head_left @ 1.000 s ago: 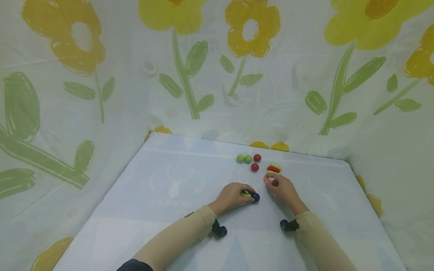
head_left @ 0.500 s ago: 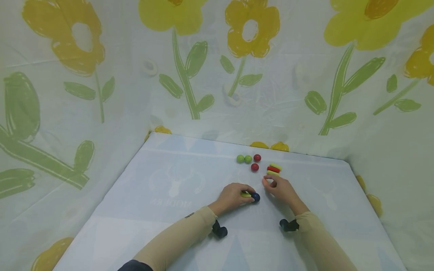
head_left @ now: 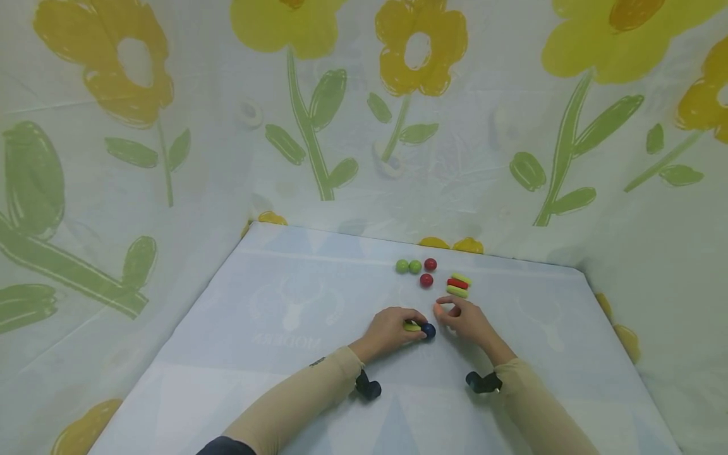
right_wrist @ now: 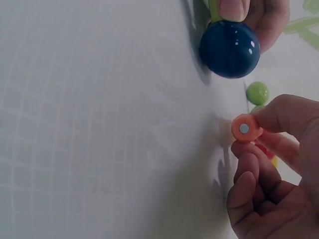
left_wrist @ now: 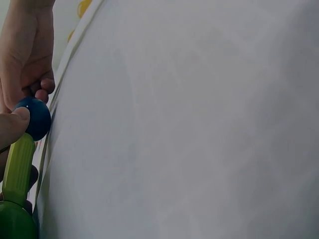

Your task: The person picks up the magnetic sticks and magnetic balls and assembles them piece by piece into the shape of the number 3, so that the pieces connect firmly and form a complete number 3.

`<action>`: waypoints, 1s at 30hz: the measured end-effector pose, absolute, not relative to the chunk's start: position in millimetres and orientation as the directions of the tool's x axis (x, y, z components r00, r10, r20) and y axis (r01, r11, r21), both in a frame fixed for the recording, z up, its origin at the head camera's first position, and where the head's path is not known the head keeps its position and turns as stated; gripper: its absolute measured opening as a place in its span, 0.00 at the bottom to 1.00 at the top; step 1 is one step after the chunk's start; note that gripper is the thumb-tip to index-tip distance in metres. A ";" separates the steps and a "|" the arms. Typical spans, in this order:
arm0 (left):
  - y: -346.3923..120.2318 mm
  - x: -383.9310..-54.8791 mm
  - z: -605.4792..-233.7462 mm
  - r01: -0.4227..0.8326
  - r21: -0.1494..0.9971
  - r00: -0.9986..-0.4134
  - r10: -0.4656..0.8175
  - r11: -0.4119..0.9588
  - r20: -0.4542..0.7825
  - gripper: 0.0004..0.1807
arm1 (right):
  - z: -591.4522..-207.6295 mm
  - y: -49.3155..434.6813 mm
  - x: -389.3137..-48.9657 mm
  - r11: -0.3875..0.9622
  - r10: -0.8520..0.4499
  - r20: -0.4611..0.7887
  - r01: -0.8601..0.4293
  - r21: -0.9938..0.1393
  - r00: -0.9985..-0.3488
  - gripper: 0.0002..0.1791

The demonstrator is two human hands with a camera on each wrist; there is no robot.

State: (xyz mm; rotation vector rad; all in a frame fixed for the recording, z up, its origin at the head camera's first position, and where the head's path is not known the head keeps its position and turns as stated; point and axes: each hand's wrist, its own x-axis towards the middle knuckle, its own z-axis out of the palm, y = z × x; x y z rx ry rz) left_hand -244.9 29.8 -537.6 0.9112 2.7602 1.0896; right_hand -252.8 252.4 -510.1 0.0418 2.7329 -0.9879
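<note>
In the head view my left hand (head_left: 389, 330) grips a yellow-green magnetic rod (left_wrist: 18, 172) with a dark blue ball (head_left: 429, 331) at its right end. The left wrist view shows the thumb on the blue ball and a green ball (left_wrist: 17, 221) at the rod's other end. My right hand (head_left: 467, 321) pinches a short orange magnetic rod (right_wrist: 245, 128) between thumb and fingertips. A silvery disc shows at the orange rod's end in the right wrist view. This rod is near the blue ball but apart from it.
Behind the hands lie two green balls (head_left: 409, 266) and two red balls (head_left: 426, 280). To their right, a red rod (head_left: 457, 284) lies between two yellow-green rods (head_left: 457, 291). The white table (head_left: 296, 278) meets a flower-patterned curtain (head_left: 478, 139) at the back.
My right hand has drawn left and slightly nearer with the orange rod, away from the row of rods toward the blue ball. The left hand has stayed in place.
</note>
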 end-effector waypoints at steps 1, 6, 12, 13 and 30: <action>30.0 -245.0 -538.1 0.511 0.634 -0.827 0.535 0.581 0.176 0.14 | -509.6 251.9 -252.3 0.760 -0.053 -0.232 0.111 -0.641 -0.971 0.25; 30.1 -245.9 -539.3 0.519 0.631 -0.824 0.535 0.577 0.188 0.13 | -510.7 249.1 -251.6 0.708 -0.056 -0.240 0.131 -0.694 -0.969 0.27; 30.5 -245.7 -538.5 0.512 0.634 -0.826 0.533 0.580 0.180 0.13 | -513.1 243.9 -252.1 0.659 -0.069 -0.252 0.145 -0.738 -0.965 0.25; 30.6 -245.7 -538.4 0.511 0.634 -0.827 0.533 0.580 0.179 0.13 | -513.3 243.2 -252.1 0.655 -0.073 -0.252 0.144 -0.742 -0.965 0.25; 31.8 -244.0 -535.7 0.502 0.631 -0.834 0.526 0.592 0.170 0.13 | -516.7 239.3 -251.4 0.627 -0.086 -0.253 0.145 -0.765 -0.964 0.25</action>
